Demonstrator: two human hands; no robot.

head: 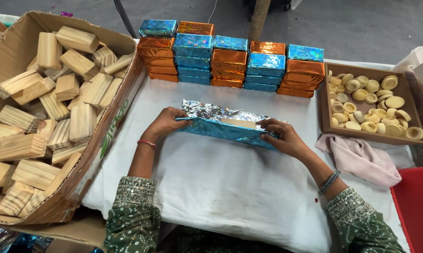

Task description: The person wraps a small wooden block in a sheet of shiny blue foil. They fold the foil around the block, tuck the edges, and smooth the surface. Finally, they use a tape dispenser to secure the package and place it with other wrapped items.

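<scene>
Blue foil sheet [223, 129], shiny silver on its inner face, lies folded up around a wooden block [238, 122] in the middle of the white cloth [230, 187], and both hands are closed on it. The left hand [164, 122] pinches the sheet's left end, fingers curled over the raised near flap; the right hand [283, 137] pinches the right end in the same way, so the foil is held taut along its length and the block stays cradled inside. Only a strip of pale wood shows between the flaps.

Just beyond the hands, along the far edge of the cloth, stands a row of wrapped blocks [230, 61] in blue and orange foil, stacked several high and set close together, seemingly to keep the middle of the table free. On the left, a tilted cardboard box [122, 117] full of bare wooden blocks [56, 107] leans against the table's side, within easy reach of the left hand. On the right, a shallow wooden tray [325, 110] holds small pale round caps [371, 107], with a pink cloth [361, 159] lying just near of it and a red bin [418, 206] at the near right corner.

Open white cloth stretches between the foil and the person's green patterned sleeves [132, 215], leaving room to draw the work nearer.
</scene>
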